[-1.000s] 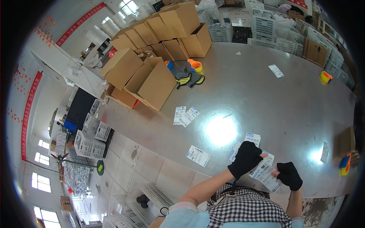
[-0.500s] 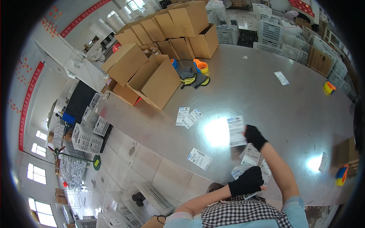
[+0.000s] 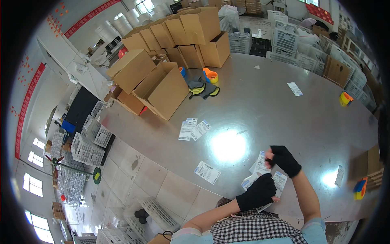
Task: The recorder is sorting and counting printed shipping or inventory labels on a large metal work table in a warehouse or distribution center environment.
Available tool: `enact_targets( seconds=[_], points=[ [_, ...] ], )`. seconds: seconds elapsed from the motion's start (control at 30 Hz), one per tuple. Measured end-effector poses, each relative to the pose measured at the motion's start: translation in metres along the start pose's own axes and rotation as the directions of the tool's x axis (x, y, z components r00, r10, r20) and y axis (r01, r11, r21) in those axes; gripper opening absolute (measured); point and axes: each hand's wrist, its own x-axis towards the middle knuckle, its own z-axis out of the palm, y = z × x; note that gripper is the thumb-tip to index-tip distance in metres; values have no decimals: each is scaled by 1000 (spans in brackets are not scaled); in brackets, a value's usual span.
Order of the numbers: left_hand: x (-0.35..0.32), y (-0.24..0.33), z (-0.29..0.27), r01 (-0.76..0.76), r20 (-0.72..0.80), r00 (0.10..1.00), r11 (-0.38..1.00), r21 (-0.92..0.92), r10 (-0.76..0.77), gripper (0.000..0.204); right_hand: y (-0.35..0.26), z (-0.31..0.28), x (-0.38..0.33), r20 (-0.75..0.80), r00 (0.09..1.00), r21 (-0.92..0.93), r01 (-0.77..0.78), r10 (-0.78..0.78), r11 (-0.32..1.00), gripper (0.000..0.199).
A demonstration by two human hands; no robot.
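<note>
By the near edge of the tabletop (image 3: 313, 122), a printed label (image 3: 261, 165) is lying below the right hand (image 3: 285, 161), its long axis running away from that edge, leaning right. The left hand (image 3: 258, 192) is partly covering other labels (image 3: 280, 180); both hands' fingers are bending, their grip unclear.

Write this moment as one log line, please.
left hand: over white labels | right hand: near them | both grips: unclear | table: other labels, tape dispensers, open carton
</note>
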Motion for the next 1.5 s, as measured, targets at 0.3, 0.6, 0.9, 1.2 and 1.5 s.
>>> enact_targets(
  seconds=[0.3,0.6,0.9,1.2,1.5],
  points=[
    [29,26,-12,-121,-416,906,989,-85,75,30,97,-9,-104,148,969,-493,247,-199,834,44],
    [-5,10,-15,-99,-599,744,837,-538,-297,18,53,23,-114,-242,970,240,35,25,970,32],
    [-22,-24,10,8,327,671,-434,-901,-665,46,82,19,-132,25,988,-393,149,-151,908,25],
    [-14,7,23,428,310,676,14,-904,-669,38,71,32,-123,-535,646,-448,330,-545,831,34],
    [-18,-33,31,168,358,736,-358,-918,-574,47,58,21,-155,-108,676,-673,490,-729,554,20]
  ],
)
